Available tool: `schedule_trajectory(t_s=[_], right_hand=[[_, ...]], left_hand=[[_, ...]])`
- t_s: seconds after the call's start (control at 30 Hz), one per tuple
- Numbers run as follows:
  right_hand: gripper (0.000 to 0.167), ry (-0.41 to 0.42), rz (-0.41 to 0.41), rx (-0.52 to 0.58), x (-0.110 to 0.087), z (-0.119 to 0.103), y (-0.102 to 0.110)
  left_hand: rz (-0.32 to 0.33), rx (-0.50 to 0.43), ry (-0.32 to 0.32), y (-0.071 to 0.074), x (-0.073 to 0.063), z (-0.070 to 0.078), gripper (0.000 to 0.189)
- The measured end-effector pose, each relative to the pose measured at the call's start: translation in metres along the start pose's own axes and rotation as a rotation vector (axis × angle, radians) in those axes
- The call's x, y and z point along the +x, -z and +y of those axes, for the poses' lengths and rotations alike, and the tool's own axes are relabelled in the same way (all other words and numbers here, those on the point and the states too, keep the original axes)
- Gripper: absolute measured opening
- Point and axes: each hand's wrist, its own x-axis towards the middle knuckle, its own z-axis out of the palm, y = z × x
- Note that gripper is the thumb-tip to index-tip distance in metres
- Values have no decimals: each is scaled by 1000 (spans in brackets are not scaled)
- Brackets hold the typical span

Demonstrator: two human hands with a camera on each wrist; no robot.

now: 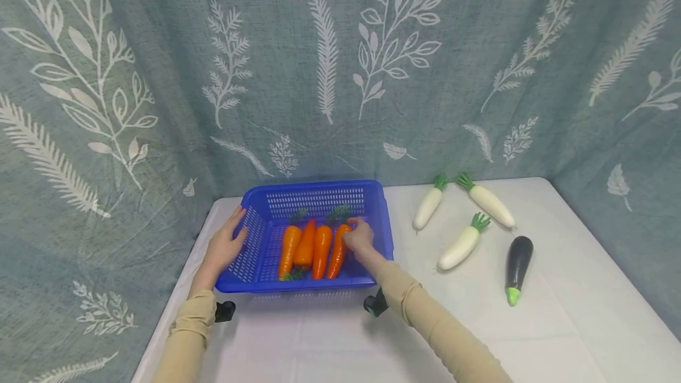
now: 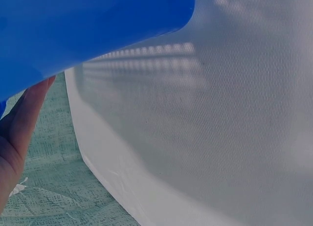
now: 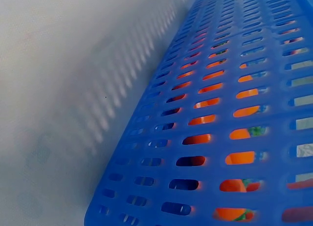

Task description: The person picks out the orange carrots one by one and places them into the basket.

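Observation:
A blue plastic basket (image 1: 314, 286) with slotted walls stands on the white table. Several orange carrots (image 1: 321, 250) lie side by side in it, some with their green tops toward the far wall. My right hand (image 1: 360, 235) reaches over the near right part of the basket and pinches the upper end of the rightmost carrot (image 1: 337, 256). At the basket's left rim, my left hand (image 1: 226, 247) rests with fingers extended and the thumb apart. In the left wrist view its finger (image 2: 36, 108) meets the underside of the blue rim (image 2: 98, 25). Carrots show through the slots in the right wrist view.
Three white radishes (image 1: 460, 247) with green tops lie on the table (image 1: 425, 324) right of the basket. A dark eggplant (image 1: 518, 262) with a green stem end lies farther right. A patterned green curtain (image 1: 298, 105) hangs behind and along both sides.

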Motion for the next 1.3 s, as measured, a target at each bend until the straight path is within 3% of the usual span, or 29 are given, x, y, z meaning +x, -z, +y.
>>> schedule_trajectory(t_s=[0.1,0.2,0.33,0.43,0.5,0.67,0.8,1.07,1.3], right_hand=[[56,-9,-12,-14,9,9,-5],[52,45,31,-7,37,45,-29],[52,1,-3,10,49,53,-36],[56,-88,-83,17,26,22,-16],[55,-94,-98,26,19,15,-11],[55,-68,-109,68,20,18,-11],[59,-117,-114,73,7,2,-2],[58,-95,-114,87,-9,-9,8],[55,-80,-113,138,-7,-5,9]], left_hand=[[-4,3,5,0,0,0,52],[-6,1,10,1,0,0,51],[-5,3,10,1,0,2,51],[-8,-1,11,2,0,2,51],[-10,-5,13,2,0,3,52],[-9,0,13,4,-1,5,51],[-9,-2,15,4,-1,7,51],[-2,1,17,5,-3,7,51],[-18,-2,28,4,0,4,51]])
